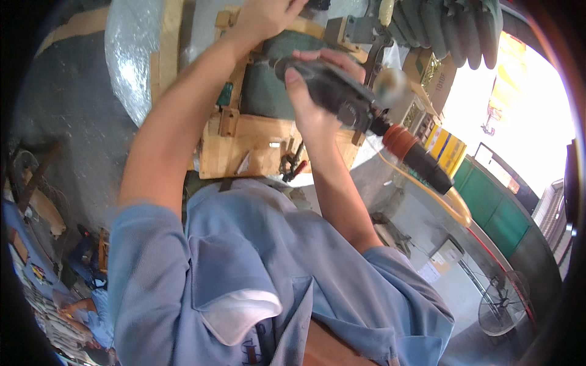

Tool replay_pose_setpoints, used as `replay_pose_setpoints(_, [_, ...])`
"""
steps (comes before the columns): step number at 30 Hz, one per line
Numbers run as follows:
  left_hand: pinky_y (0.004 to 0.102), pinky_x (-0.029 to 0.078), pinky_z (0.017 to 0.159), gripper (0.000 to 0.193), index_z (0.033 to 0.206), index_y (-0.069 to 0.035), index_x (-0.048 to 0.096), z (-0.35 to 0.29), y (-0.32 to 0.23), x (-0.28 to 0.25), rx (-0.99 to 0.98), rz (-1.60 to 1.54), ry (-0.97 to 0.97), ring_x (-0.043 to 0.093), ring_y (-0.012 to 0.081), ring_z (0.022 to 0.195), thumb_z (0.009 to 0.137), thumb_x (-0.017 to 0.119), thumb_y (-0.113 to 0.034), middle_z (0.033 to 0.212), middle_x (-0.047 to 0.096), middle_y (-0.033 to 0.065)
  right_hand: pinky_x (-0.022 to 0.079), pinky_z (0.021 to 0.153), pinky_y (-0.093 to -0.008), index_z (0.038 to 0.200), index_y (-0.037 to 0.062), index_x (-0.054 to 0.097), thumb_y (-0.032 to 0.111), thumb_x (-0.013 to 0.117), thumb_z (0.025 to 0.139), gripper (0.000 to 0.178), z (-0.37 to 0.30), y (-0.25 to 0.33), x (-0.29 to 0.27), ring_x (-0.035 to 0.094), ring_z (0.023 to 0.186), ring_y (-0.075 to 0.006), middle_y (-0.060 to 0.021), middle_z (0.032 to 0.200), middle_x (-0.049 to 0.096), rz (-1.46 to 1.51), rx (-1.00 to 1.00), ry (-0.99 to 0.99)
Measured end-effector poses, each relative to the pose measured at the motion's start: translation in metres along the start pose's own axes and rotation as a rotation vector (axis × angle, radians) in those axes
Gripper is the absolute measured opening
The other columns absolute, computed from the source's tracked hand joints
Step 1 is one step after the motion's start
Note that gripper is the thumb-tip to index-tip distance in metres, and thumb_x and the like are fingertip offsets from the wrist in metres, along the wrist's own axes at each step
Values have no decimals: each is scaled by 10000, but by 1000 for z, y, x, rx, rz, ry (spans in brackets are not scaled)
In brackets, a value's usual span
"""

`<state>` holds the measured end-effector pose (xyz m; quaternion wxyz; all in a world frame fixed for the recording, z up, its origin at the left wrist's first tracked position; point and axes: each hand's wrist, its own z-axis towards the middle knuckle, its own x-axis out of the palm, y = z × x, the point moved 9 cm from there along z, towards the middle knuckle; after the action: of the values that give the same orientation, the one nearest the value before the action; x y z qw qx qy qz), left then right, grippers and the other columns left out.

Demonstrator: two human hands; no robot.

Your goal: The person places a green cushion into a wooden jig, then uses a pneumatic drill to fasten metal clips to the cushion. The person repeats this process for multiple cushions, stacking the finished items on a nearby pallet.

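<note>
My right hand (317, 97) is wrapped round a black air tool (336, 91), which slants over the right part of a wooden work stand. An orange and black coupling (406, 146) and a yellowish hose (436, 195) trail from its lower end. My left hand (268, 18) reaches past the stand to the upper edge, where its fingers are partly cut off; what they touch is hidden. Below both hands lies a dark grey-green pad (265, 91) on the stand, above a pale wooden front board (247, 143). A small clamp-like fitting with a red handle (299, 169) sits on that board.
Several long grey pieces (452, 27) hang at the upper right, close to a metal bracket (354, 30). Clear plastic wrapping (125, 58) bulges at the left. Right of the stand are a yellow box (447, 149) and a standing fan (503, 302). Another person (97, 314) is at the lower left.
</note>
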<state>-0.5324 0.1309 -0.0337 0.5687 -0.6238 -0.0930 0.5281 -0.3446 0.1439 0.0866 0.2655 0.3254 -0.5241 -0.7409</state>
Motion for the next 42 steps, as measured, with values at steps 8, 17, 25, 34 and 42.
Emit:
replay_pose_setpoints(8, [488, 570, 608, 210, 1204, -205, 728, -162, -12, -68, -137, 155, -97, 728, 366, 666, 1048, 653, -324, 715, 723, 120, 602, 929, -369, 1288, 21, 505, -7, 837, 837, 560, 9, -4, 0, 733, 1023, -231, -155, 1091, 730, 9, 23, 34])
replay_pose_setpoints(17, [474, 517, 541, 145, 1097, -157, 670, -195, 2, -60, -203, 197, -214, 692, 366, 591, 1021, 693, -278, 638, 670, 131, 584, 800, -310, 1194, 29, 609, 44, 866, 782, 486, 23, -1, 8, 699, 929, -137, -94, 1075, 730, 2, 3, 52])
replay_pose_setpoints(25, [465, 510, 539, 111, 1051, -146, 657, -199, 3, -65, -193, 152, -291, 689, 355, 596, 1003, 701, -236, 643, 667, 116, 607, 836, -309, 1276, 30, 587, 2, 863, 807, 545, 29, 3, 16, 735, 937, -168, -111, 1080, 738, -48, 62, 106])
replay_pose_setpoints(34, [356, 537, 684, 316, 1238, -34, 676, -238, 45, -66, -686, -755, -353, 704, 191, 788, 1107, 601, -312, 854, 702, 63, 580, 957, -348, 1324, 50, 521, -7, 838, 846, 577, -41, 65, -50, 713, 1073, -213, -132, 1132, 707, 90, 137, -111])
replay_pose_setpoints(42, [527, 390, 1263, 598, 1542, 60, 426, -261, -58, -51, -961, -1839, -230, 447, 383, 1521, 1177, 360, -409, 1620, 455, 262, 583, 1012, -439, 1355, 39, 477, -79, 777, 871, 582, -111, 103, -74, 722, 1139, -309, -159, 1171, 675, 334, 30, -166])
